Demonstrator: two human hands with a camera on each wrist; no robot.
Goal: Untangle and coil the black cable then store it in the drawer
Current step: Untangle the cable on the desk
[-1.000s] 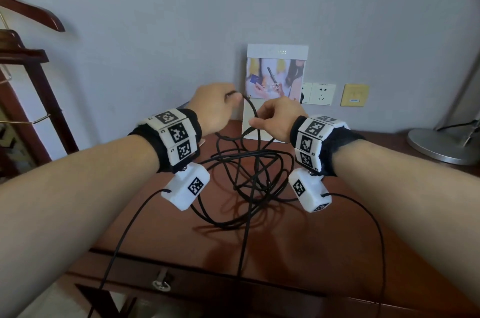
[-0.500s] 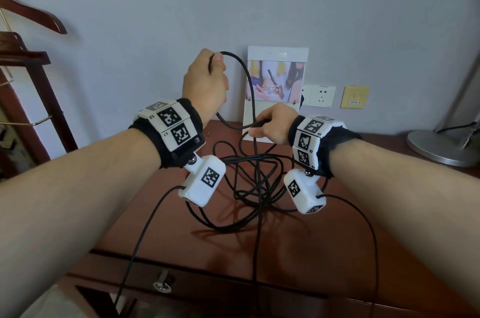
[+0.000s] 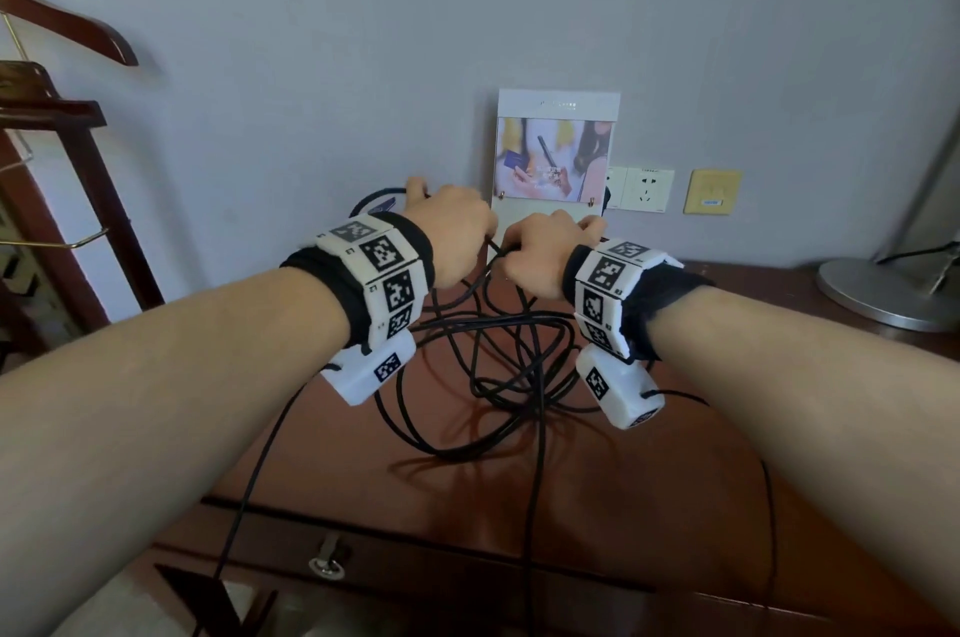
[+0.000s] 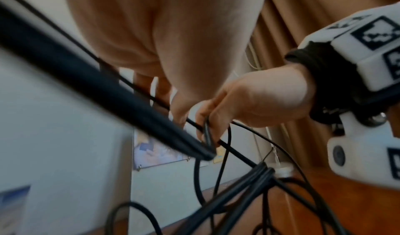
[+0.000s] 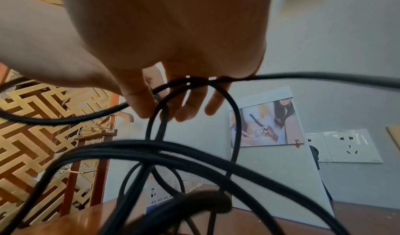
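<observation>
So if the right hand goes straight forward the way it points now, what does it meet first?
Probably the white display card leaning against the wall: the right hand, gripping the black cable, points at its lower part. Depth is unclear in the head view.

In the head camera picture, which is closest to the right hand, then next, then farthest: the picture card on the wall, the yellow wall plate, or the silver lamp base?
From the right hand:
1. Picture card, just behind the fingers.
2. Yellow wall plate, farther right on the wall.
3. Silver lamp base, at the desk's far right edge.

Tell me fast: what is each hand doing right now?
Left hand: gripping a loop of the black cable.
Right hand: fingers curled round strands of the same cable.
</observation>
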